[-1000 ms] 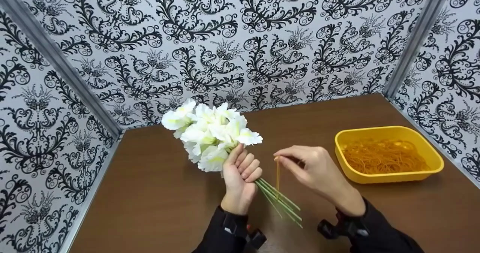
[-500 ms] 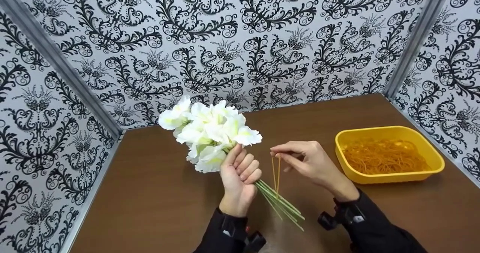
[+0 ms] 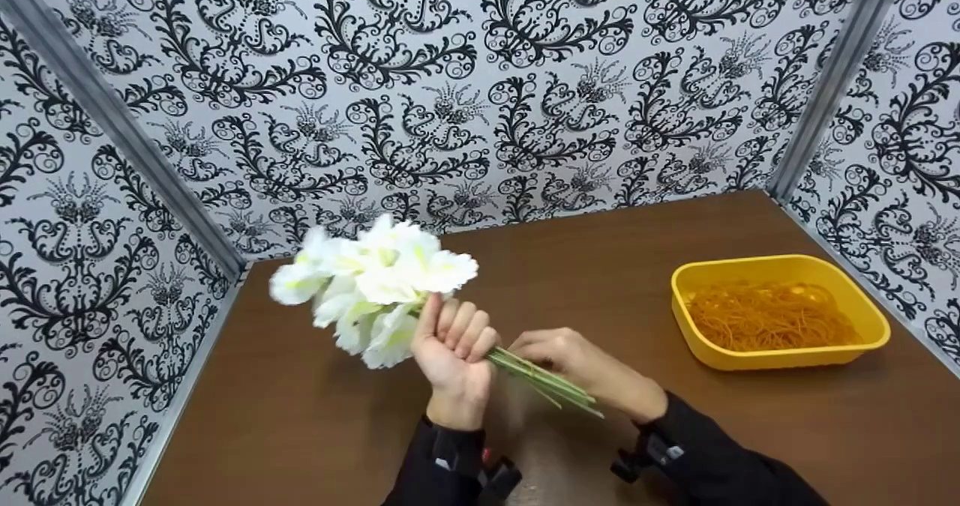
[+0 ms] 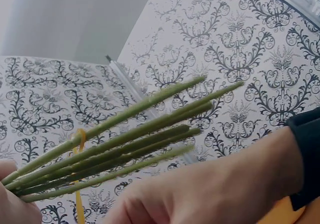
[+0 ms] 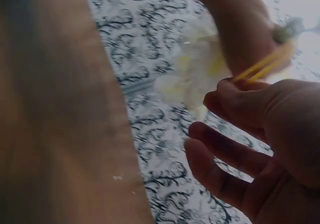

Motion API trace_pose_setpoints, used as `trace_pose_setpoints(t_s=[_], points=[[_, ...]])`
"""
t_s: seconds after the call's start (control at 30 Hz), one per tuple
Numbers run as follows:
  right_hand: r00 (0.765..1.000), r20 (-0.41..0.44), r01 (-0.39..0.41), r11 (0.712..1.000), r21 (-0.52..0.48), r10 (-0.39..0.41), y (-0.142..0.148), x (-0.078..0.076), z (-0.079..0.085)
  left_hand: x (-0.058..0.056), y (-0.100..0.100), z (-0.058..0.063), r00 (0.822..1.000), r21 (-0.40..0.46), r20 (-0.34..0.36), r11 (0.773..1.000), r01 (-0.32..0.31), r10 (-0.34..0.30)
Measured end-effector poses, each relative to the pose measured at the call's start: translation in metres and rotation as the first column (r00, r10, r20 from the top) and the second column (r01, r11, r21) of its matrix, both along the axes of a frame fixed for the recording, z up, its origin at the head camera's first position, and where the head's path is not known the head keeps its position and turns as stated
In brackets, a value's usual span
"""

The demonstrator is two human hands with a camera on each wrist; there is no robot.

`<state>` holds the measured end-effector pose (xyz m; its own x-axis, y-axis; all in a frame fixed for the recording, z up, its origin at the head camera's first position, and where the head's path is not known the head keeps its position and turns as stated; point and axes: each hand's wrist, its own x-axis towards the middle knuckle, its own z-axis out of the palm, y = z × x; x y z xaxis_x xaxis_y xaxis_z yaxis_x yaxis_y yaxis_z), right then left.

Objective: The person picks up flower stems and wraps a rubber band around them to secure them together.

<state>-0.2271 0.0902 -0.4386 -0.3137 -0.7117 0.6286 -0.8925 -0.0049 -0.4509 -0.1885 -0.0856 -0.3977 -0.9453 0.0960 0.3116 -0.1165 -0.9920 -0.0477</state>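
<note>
My left hand (image 3: 454, 348) grips a bunch of white artificial-looking flowers (image 3: 375, 281) by the green stems (image 3: 544, 378), whose cut ends point down to the right. My right hand (image 3: 581, 367) is just behind the stems in the head view. It pinches a yellow rubber band (image 5: 265, 67) between thumb and forefinger, as the right wrist view shows, the other fingers being loosely bent. In the left wrist view the rubber band (image 4: 79, 204) loops over the top stem (image 4: 120, 116) and stretches down across the others towards my right hand (image 4: 195, 191).
To the right on the brown table (image 3: 300, 431) stands a yellow plastic tub (image 3: 780, 360) full of loose rubber bands (image 3: 772, 315). Black-and-white patterned panels (image 3: 480, 101) close in the back and sides.
My right hand has dropped from above the stems to behind them, pulling the rubber band down. The left hand and the flowers have shifted left, with the stems lying flatter.
</note>
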Motion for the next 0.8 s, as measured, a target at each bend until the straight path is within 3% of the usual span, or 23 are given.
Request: trace_pose_setpoints(t_s=[0.13, 0.2, 0.43, 0.63, 0.7, 0.8], points=[[0.999, -0.015, 0.044, 0.999, -0.023, -0.044, -0.012, 0.011, -0.006, -0.002, -0.008, 0.002, 0.997, 0.071, 0.054, 0.995, -0.062, 0.058], [0.993, -0.081, 0.079, 0.997, -0.025, -0.081, -0.019, 0.018, -0.009, -0.004, -0.012, 0.003, 0.992, 0.088, 0.087, 0.991, -0.098, 0.091], [0.939, -0.289, 0.229, 0.966, 0.122, -0.187, -0.031, 0.054, -0.013, -0.010, -0.021, 0.001, 0.959, 0.032, 0.158, 0.969, -0.244, 0.236], [0.905, -0.380, 0.329, 0.881, 0.341, -0.191, -0.022, 0.084, 0.009, -0.011, -0.023, 0.001, 0.943, -0.007, 0.137, 0.953, -0.304, 0.302], [0.909, -0.370, 0.339, 0.859, 0.385, -0.193, -0.014, 0.089, 0.021, -0.011, -0.023, 0.001, 0.939, -0.041, 0.129, 0.947, -0.317, 0.320], [0.918, -0.352, 0.306, 0.890, 0.338, -0.182, -0.002, 0.090, 0.037, -0.012, -0.021, 0.001, 0.934, -0.104, 0.118, 0.940, -0.326, 0.337]])
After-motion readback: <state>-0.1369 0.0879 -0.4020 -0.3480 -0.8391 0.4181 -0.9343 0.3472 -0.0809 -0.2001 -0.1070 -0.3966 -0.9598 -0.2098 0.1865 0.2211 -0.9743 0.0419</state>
